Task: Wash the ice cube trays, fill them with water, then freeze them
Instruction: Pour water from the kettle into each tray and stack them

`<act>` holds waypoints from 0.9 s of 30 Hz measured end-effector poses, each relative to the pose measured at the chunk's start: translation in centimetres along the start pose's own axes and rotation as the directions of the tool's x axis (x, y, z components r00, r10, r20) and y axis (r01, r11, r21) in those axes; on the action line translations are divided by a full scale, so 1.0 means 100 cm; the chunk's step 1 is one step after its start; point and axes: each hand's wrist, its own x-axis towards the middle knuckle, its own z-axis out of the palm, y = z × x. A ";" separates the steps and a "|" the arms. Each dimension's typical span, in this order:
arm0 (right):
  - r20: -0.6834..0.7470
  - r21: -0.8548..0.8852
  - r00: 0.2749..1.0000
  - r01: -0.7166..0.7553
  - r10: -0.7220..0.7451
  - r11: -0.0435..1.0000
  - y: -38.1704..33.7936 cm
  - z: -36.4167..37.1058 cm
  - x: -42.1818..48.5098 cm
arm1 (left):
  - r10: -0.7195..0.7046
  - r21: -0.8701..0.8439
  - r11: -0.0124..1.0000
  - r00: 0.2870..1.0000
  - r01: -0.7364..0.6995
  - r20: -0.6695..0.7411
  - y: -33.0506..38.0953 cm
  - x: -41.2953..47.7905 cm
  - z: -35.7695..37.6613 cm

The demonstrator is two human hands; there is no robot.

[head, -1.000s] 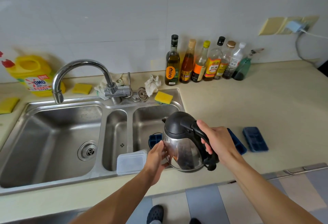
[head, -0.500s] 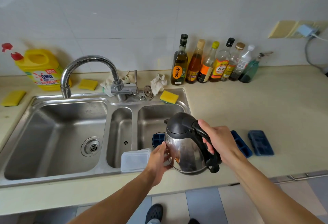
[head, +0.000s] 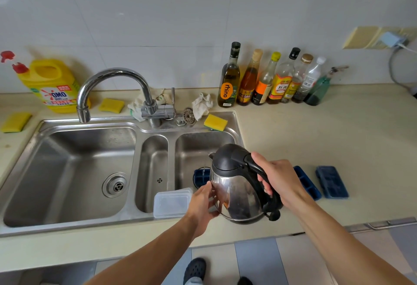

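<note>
Kid: Soap jug (head: pixel 53 86) on the far left, yellow, and a tap (head: pixel 112 76) next to it. Is the washing done?

Helper: I think so, but I can't be sure. No suds show in the sink (head: pixel 67 167) and no water runs from the tap. This looks like the filling part.

Kid: What is the left hand (head: pixel 203 203) doing?

Helper: Its fingers lie flat on the shiny side of the kettle (head: pixel 234 194) to steady it. They don't wrap round anything.

Kid: Where is the tray?

Helper: The first tray (head: pixel 201 177) lies down in the small right bowl of the sink, under the kettle's spout. The kettle hides most of it. A thin line of water seems to drop into it.

Kid: And the right hand (head: pixel 282 178)?

Helper: Its fingers curl tight round the kettle's black handle and tip it toward the sink.

Kid: Any more trays?

Helper: The second tray (head: pixel 308 183) and third tray (head: pixel 331 182) lie flat on the counter (head: pixel 316 138), side by side, just right of that hand. They are dark blue with little square holes. I can't tell if they hold water.

Kid: What is left?

Helper: Finish filling, then carry all three to a freezer. No freezer shows here.
</note>
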 end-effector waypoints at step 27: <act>0.010 -0.040 1.000 0.004 -0.004 0.999 0.001 -0.005 -0.011 | -0.098 -0.089 0.992 0.993 0.093 -0.061 -0.009 -0.005 -0.001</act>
